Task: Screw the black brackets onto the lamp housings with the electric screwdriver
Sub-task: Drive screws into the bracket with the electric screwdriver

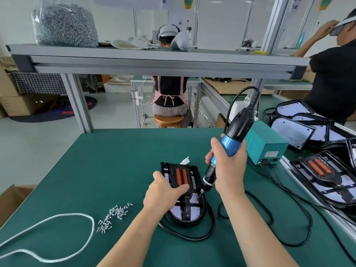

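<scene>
Black lamp housing (pixel 193 212): we find left grip (pixel 163 191) clasping it, right grip (pixel 229 170) grasping the electric screwdriver (pixel 230 138).

Matt green table mat (pixel 107 160); glossy black plastic lamp housing (pixel 194 218); shiny metal screws (pixel 113 216); blue metallic screwdriver (pixel 227 149).

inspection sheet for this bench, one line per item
surface: green mat
job's things: lamp housing with black bracket on the mat; electric screwdriver tip on it; loose screws left
clutter: white scrap behind housing; cardboard box at left edge
grippers: left hand holds the housing, fingers over the bracket; right hand grips the screwdriver
cables: black cable curves round housing's near end; white cord at left
surroundings: power box and stacked housings right; bag of screws on shelf; two people beyond
</scene>
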Available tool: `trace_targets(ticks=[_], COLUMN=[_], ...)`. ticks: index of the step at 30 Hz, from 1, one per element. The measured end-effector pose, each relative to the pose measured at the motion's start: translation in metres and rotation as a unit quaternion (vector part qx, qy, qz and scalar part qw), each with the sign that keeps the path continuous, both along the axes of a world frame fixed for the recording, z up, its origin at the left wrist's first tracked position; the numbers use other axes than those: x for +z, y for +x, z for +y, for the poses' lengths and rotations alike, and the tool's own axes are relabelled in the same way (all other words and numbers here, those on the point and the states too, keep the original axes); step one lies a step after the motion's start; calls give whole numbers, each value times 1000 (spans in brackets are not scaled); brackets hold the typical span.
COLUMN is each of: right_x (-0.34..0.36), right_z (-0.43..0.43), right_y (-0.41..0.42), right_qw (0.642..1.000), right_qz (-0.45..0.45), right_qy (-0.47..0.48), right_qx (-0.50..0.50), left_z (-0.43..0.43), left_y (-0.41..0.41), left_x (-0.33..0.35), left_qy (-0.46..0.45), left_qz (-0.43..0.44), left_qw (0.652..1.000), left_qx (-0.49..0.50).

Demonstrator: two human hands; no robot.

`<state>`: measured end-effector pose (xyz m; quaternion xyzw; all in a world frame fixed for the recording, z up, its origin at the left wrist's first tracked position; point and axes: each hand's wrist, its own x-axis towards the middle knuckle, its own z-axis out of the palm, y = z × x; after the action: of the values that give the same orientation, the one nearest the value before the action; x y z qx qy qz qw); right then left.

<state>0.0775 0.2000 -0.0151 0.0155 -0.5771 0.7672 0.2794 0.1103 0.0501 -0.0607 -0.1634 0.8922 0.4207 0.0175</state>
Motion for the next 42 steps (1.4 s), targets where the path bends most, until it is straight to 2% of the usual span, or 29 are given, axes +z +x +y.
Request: trace_targets(ticks=[15, 22, 29, 35, 42], right_x=[-9, -12, -12, -13, -13], right_z=[-7, -6, -9, -2, 11], right_y=[1, 2, -4, -3, 1], right_qw=[998, 999, 997, 996, 995], right_qz=[3, 14, -2, -9, -20], right_qy=[51, 33, 61, 46, -45], right_qx=[24, 5, 48, 82, 90], left_z=[0, 2, 3, 5, 3], left_y=[-6, -8, -7, -5, -2], left_x=[-11, -13, -15, -12, -4], left_qy=[-24, -28, -14, -14, 5], left_qz=[14, 29, 30, 24, -3], left_qw=[1000, 999, 999, 999, 1000], left_qx=[7, 9, 17, 20, 4])
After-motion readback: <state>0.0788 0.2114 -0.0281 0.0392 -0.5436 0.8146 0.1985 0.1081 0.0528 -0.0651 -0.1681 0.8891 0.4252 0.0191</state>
